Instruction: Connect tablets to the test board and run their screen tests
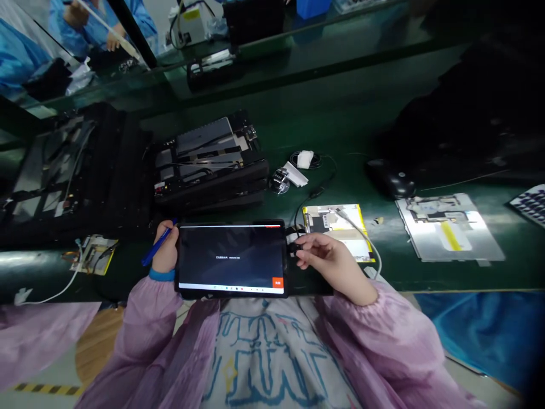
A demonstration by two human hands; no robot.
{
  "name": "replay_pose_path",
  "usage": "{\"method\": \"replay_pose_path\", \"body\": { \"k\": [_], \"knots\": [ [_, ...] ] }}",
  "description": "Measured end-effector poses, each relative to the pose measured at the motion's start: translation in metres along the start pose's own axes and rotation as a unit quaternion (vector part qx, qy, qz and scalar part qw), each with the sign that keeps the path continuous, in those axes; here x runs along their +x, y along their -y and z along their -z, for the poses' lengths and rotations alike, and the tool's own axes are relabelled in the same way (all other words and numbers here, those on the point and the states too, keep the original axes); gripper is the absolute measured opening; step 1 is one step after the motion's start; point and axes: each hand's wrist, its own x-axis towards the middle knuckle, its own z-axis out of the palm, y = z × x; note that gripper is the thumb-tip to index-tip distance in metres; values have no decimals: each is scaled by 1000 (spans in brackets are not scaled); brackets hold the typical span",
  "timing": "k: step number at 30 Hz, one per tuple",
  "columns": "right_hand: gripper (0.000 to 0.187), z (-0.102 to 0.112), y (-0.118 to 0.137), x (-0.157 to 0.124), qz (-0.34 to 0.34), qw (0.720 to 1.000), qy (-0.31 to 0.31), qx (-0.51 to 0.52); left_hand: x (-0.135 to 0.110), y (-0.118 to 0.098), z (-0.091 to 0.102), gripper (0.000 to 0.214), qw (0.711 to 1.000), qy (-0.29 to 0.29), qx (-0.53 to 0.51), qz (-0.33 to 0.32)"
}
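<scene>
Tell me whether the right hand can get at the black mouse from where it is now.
Probably yes. The right hand sits at the tablet's right edge, and only a flat yellow-edged panel and bare green bench lie before the mouse.

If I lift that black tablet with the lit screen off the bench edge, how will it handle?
The black tablet looks like a rigid flat slab, so it likely stays stiff. Its glossy glass front is probably slippery and breakable. The right hand is at a black plug on its right edge, so a cable there may tug back.

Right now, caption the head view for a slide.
Left hand with blue pen steadies tablet; right hand at its cable end.
</scene>
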Motion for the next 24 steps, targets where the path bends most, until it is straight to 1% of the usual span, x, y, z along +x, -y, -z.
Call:
{"method": "replay_pose_path", "body": {
  "k": [5,10,15,19,24],
  "knots": [
    [37,-2,-13,0,15,999,11,35,2,2,0,13,1000,0,16,-20],
    [35,-5,-20,0,14,998,16,56,2,1,-1,13,1000,-1,1,-11],
    [36,-7,-19,2,10,999,24,43,-2,-2,-4,13,1000,-7,-16,-2],
    [38,-7,-17,6,7,999,26,29,-4,0,-3,15,1000,2,-3,-4],
    [35,-6,-19,4,38,999,15,-17,-4,6,-2,25,1000,14,-23,0]
  ]
}}
